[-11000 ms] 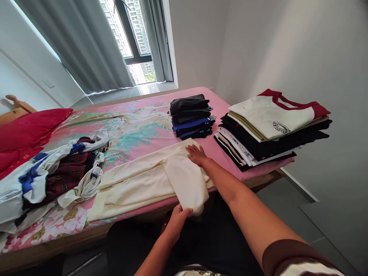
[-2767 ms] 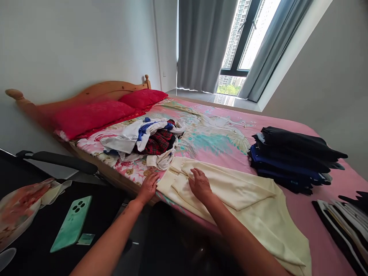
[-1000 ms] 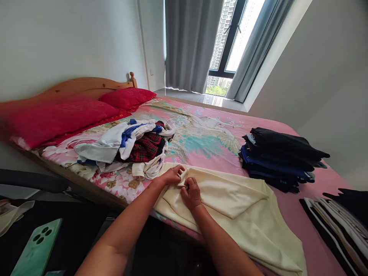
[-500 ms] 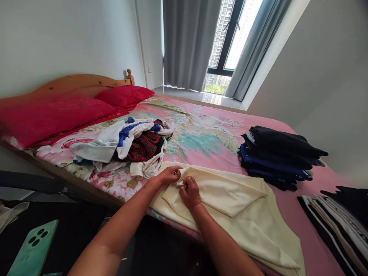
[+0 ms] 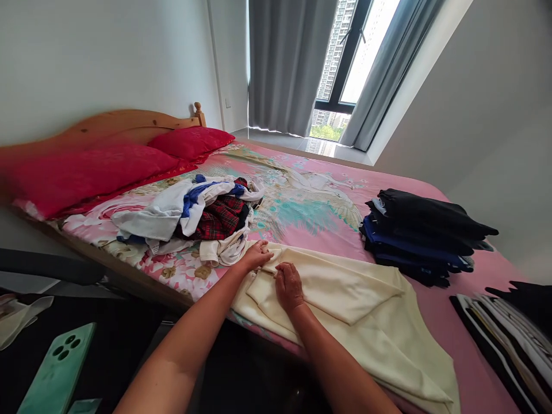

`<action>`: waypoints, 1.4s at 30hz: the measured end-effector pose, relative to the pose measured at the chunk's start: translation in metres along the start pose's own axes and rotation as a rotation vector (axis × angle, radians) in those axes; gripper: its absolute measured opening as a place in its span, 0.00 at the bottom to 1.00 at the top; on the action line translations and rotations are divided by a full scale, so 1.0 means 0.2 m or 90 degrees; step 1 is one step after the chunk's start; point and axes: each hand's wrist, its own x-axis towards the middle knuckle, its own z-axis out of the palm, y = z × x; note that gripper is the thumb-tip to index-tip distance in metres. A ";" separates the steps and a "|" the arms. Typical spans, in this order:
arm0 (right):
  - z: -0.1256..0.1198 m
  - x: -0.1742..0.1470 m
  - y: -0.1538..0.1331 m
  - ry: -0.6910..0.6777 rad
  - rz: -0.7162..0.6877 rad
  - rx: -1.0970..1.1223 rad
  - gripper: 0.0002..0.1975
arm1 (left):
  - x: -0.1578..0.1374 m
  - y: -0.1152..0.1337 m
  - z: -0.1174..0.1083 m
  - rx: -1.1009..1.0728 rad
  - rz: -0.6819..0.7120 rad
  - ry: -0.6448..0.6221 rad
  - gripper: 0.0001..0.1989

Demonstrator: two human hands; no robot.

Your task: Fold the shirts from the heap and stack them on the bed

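A cream long-sleeved top (image 5: 388, 339) lies along the near edge of the bed, with a sleeve folded back over its body. At the sleeve's left end, my left hand (image 5: 257, 255) rests on the fabric, its fingers stretched out. My right hand (image 5: 290, 286) is curled on the same sleeve, close to the left one, fingers closed on the cloth. Just beyond my left hand sits a loose heap of clothes, with a white and blue garment (image 5: 168, 213) over a red plaid piece (image 5: 221, 217).
A stack of dark folded clothes (image 5: 425, 236) stands on the bed at right, and another folded stack (image 5: 504, 339) is nearer. Red pillows (image 5: 95, 172) lie by the wooden headboard (image 5: 125, 119). A green phone (image 5: 56, 368) rests on a black surface at lower left.
My left hand has loosened from its pinch on the sleeve end, and its fingers now extend. The sleeve end is lower and flatter. My right hand stays on the sleeve.
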 end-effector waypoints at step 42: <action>0.08 0.03 -0.03 -0.102 0.094 -0.235 0.19 | -0.67 -0.13 -0.18 0.402 0.272 0.338 0.10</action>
